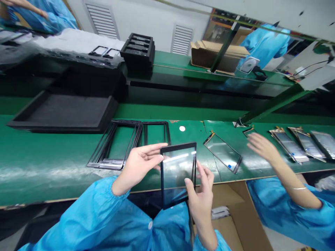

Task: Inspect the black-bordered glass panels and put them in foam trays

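Observation:
I hold a dark glass screen panel (pixel 178 174) with a black border upright in front of me, above the table's near edge. My left hand (pixel 141 162) grips its left edge, thumb on the front and fingers behind. My right hand (pixel 200 193) pinches its lower right edge. Just beyond my left hand lie black plastic frames (pixel 115 144) overlapping on the green belt (pixel 52 157). Another glass panel (pixel 223 152) lies flat to the right of mine.
A co-worker's hand (pixel 261 146) in a blue sleeve reaches over the belt at the right, near several glass panels (pixel 300 143). A big black tray (pixel 65 111) sits at the left, stacked black trays (pixel 138 47) and cardboard (pixel 217 54) behind. An open cardboard box (pixel 235 216) stands below.

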Available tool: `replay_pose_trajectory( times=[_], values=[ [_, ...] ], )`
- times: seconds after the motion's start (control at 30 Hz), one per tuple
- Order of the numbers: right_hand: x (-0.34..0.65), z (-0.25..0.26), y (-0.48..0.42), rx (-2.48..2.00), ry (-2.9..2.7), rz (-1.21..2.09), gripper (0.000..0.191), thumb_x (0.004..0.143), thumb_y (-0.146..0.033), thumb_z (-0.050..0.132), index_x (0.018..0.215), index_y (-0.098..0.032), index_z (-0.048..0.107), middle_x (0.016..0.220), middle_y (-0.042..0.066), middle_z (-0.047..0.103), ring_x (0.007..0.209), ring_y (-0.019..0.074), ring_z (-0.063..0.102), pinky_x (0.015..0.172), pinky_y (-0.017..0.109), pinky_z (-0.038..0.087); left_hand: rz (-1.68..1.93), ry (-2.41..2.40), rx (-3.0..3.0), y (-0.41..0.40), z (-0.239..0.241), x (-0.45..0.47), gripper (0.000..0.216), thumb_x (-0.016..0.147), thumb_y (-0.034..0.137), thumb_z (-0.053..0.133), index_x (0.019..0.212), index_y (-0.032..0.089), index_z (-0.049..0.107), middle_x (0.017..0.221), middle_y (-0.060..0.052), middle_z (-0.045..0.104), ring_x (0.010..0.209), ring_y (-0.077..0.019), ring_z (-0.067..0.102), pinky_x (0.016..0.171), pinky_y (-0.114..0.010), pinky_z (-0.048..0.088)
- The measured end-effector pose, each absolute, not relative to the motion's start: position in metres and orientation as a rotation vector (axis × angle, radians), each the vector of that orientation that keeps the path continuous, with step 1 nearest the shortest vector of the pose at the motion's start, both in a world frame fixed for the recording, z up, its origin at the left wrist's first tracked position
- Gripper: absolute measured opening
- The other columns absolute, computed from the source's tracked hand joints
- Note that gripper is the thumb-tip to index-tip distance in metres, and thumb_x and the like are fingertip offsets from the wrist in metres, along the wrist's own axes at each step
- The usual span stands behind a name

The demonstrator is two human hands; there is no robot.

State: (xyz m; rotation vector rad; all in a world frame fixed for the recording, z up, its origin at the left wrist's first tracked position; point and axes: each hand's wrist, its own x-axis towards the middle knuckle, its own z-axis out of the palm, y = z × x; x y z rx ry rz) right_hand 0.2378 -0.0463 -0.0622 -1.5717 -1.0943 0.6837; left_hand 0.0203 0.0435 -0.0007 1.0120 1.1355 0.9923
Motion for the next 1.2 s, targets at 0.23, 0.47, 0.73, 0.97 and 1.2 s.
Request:
replay_pose_trajectory(
  times=[0.23,0.47,0.73,0.97,1.2],
  values=[
    [0.257,-0.02,-0.012,-1.292,-0.939,1.083,0.045,0.098,-0.046,0.072,0.137,-0.024,0.073,0.104,0.01,0.086,0.091,0.0286,0.083,0.091,0.046,0.066,0.914,1.168,1.152,0.034,0.016,0.012,0.041,0.076,0.034,0.091,0.114,0.018,0.088,0.08,-0.012,0.086,0.075,-0.0291,0.084,0.059,-0.029,0.069],
    [0.247,-0.01,-0.011,-1.277,-0.875,1.029,0.027,0.092,-0.042,0.08,0.107,-0.021,0.083,0.079,0.006,0.086,0.062,0.0232,0.082,0.065,0.035,0.068,0.909,1.161,1.195,0.031,0.016,0.007,0.037,0.076,0.037,0.09,0.11,0.023,0.089,0.077,-0.009,0.086,0.063,-0.0261,0.081,0.058,-0.031,0.069],
    [0.245,-0.011,-0.015,-1.265,-0.889,1.07,0.025,0.095,-0.041,0.077,0.108,-0.02,0.081,0.079,0.006,0.086,0.061,0.0225,0.082,0.063,0.032,0.068,0.888,1.216,1.408,0.033,0.011,0.002,0.035,0.083,0.044,0.084,0.114,0.027,0.088,0.104,-0.013,0.087,0.083,-0.0316,0.084,0.07,-0.036,0.071],
    [0.239,-0.005,-0.01,-1.252,-1.06,1.289,0.032,0.086,-0.052,0.084,0.095,-0.022,0.086,0.084,0.007,0.087,0.076,0.0264,0.084,0.073,0.037,0.069,0.541,0.993,1.818,0.033,0.031,0.02,0.052,0.089,0.026,0.075,0.139,0.039,0.075,0.123,-0.002,0.084,0.101,-0.0281,0.083,0.092,-0.032,0.065],
    [0.296,-0.039,-0.018,-1.384,-0.842,1.434,0.05,0.087,-0.068,0.077,0.082,-0.019,0.083,0.071,0.01,0.083,0.064,0.0312,0.081,0.063,0.041,0.067,0.786,1.121,1.219,0.025,0.006,0.001,0.042,0.099,0.04,0.069,0.135,0.022,0.059,0.107,-0.014,0.085,0.071,-0.0225,0.08,0.049,-0.024,0.059]
  ],
)
